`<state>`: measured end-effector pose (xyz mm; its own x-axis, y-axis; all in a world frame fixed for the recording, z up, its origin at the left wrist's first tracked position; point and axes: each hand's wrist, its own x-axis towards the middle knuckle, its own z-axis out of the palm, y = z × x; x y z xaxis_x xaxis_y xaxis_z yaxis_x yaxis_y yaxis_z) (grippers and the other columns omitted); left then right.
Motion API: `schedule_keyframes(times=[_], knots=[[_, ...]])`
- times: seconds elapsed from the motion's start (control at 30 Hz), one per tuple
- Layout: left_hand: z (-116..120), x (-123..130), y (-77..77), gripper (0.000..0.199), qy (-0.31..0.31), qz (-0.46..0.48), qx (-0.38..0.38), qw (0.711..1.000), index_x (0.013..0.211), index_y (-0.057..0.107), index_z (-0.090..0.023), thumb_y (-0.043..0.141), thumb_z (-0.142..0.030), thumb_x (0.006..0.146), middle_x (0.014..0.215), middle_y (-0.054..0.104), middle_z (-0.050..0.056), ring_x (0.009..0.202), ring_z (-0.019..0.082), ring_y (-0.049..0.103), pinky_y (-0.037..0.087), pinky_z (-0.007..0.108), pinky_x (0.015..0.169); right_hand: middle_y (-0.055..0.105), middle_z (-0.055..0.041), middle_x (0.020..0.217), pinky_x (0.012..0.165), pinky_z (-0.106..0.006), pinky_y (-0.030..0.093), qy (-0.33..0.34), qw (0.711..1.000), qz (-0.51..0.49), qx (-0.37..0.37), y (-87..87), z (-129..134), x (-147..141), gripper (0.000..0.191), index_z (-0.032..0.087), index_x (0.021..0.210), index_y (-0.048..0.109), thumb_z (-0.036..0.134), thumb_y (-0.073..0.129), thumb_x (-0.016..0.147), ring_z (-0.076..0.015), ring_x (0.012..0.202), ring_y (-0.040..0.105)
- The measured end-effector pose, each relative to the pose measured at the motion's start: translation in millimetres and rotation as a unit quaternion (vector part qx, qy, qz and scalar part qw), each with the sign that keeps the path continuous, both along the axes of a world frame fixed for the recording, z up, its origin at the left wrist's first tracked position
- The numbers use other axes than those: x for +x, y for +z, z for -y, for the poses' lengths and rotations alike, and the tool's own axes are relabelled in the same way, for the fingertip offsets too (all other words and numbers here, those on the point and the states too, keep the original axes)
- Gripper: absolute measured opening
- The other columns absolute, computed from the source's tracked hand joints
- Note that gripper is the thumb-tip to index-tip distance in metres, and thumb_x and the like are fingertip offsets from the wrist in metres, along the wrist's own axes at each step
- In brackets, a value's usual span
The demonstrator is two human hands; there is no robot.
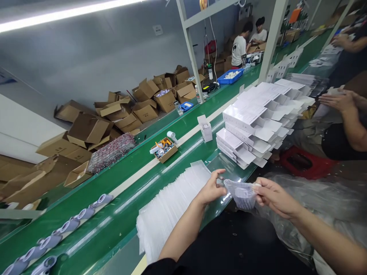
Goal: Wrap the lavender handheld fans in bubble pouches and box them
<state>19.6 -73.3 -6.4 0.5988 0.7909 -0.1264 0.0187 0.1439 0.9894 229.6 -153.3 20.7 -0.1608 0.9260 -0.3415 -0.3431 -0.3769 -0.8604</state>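
A clear, ribbed plastic piece (243, 194) hangs in front of my body, its right end pinched between the thumb and fingers of my right hand (273, 196). At its left end is my left hand (213, 188), thumb and fingers curved apart with a gap between them and nothing held. Left of my left forearm, a long fanned stack of translucent white bags (172, 202) lies along the bench edge. Beyond my hands are piled white open-flapped boxes (252, 110).
Grey-white curved parts (69, 226) line the green conveyor (129, 206) at left. A small carton of parts (168, 153) and a white box (204, 129) stand on it. Another person's hands (341, 100) are at right, near a red stool (306, 162). Cardboard boxes are piled behind.
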Motion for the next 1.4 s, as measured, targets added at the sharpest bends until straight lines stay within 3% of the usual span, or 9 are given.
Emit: schedule_keyframes(times=[0.07,0.13,0.27,0.47,0.67,0.77,0.9,1.17,1.4], knots=[[0,-1,-0.8,0.107,-0.054,0.008,-0.016,0.998,0.131,0.042,-0.021,0.089,-0.038,0.036,0.106,0.055,0.007,0.074,0.013,0.054,0.044,0.026,0.069,0.051,0.0053,0.051,0.045,-0.019,0.036,0.0,0.997,-0.072,0.016,-1.7,-13,-20,0.032,0.019,0.066,0.045,0.038,0.07,0.074,-0.0068,0.046,0.045],[2,3,-4.4,0.091,-0.043,0.009,-0.03,0.999,0.121,0.051,-0.017,0.089,-0.036,0.041,0.093,0.059,0.005,0.075,0.014,0.055,0.044,0.026,0.07,0.052,0.0051,0.05,0.045,-0.02,0.038,-0.016,0.995,-0.099,0.026,-7.9,-29,-36,0.034,0.019,0.066,0.045,0.039,0.071,0.072,-0.0072,0.045,0.046],[3,1,-8.2,0.044,0.165,0.006,-0.025,0.986,0.09,0.057,-0.014,0.078,-0.04,0.063,0.07,0.055,-0.002,0.062,0.009,0.051,0.041,0.02,0.058,0.061,0.0025,0.065,0.047,-0.023,0.048,-0.197,0.979,-0.04,-0.013,-33.1,-78,-34,0.039,0.022,0.082,0.048,0.04,0.078,0.064,-0.0109,0.051,0.055],[-6,-33,1.9,0.041,0.361,0.02,-0.045,0.931,0.091,0.054,-0.015,0.071,-0.044,0.067,0.07,0.055,-0.002,0.056,0.009,0.05,0.035,0.016,0.038,0.059,0.0017,0.073,0.058,-0.035,0.057,-0.312,0.95,0.017,-0.031,-82.3,-151,-28,0.056,0.025,0.088,0.04,0.044,0.08,0.054,-0.0178,0.064,0.063],[-21,-87,-1.5,0.043,0.486,0.11,-0.101,0.861,0.094,0.055,-0.016,0.075,-0.04,0.064,0.078,0.058,-0.001,0.059,0.009,0.054,0.038,0.016,0.039,0.054,-0.0036,0.082,0.08,-0.043,0.051,-0.336,0.925,0.156,0.087,-90.1,-131,-45,0.043,0.022,0.084,0.053,0.057,0.069,0.063,-0.0239,0.086,0.056],[-38,-99,0.7,0.044,0.535,0.159,-0.121,0.821,0.095,0.057,-0.016,0.078,-0.037,0.061,0.083,0.061,0.001,0.062,0.009,0.057,0.041,0.016,0.043,0.054,-0.006,0.083,0.09,-0.047,0.043,-0.23,0.903,0.301,0.204,-89.6,-128,-43,0.036,0.021,0.08,0.06,0.047,0.075,0.061,-0.0278,0.092,0.052],[-68,-72,1.0,0.046,0.482,0.183,-0.111,0.849,0.096,0.056,-0.016,0.076,-0.041,0.063,0.091,0.062,0.004,0.07,0.013,0.06,0.048,0.02,0.051,0.05,-0.0036,0.082,0.083,-0.041,0.047,-0.042,0.842,0.427,0.326,-99.5,-149,-44,0.024,0.022,0.084,0.063,0.042,0.066,0.069,-0.0233,0.082,0.055],[-88,-41,-16.3,0.033,0.448,-0.095,0.104,0.883,0.095,0.047,-0.017,0.057,-0.045,0.08,0.08,0.057,0.003,0.068,0.016,0.058,0.052,0.028,0.056,0.049,-0.0106,0.112,0.089,-0.043,0.046,-0.01,0.824,0.461,0.329,-122.3,-157,-29,0.034,0.022,0.102,0.053,0.039,0.061,0.073,-0.0271,0.106,0.053],[-88,5,-0.7,0.011,0.208,-0.5,0.428,0.724,0.09,0.054,-0.018,0.053,-0.019,0.079,0.092,0.054,0.01,0.091,0.024,0.052,0.047,0.035,0.075,0.052,-0.0123,0.117,0.09,-0.044,0.046,0.022,0.825,0.449,0.342,-130.2,-151,-38,0.041,0.021,0.109,0.045,0.038,0.06,0.075,-0.0275,0.109,0.053]])
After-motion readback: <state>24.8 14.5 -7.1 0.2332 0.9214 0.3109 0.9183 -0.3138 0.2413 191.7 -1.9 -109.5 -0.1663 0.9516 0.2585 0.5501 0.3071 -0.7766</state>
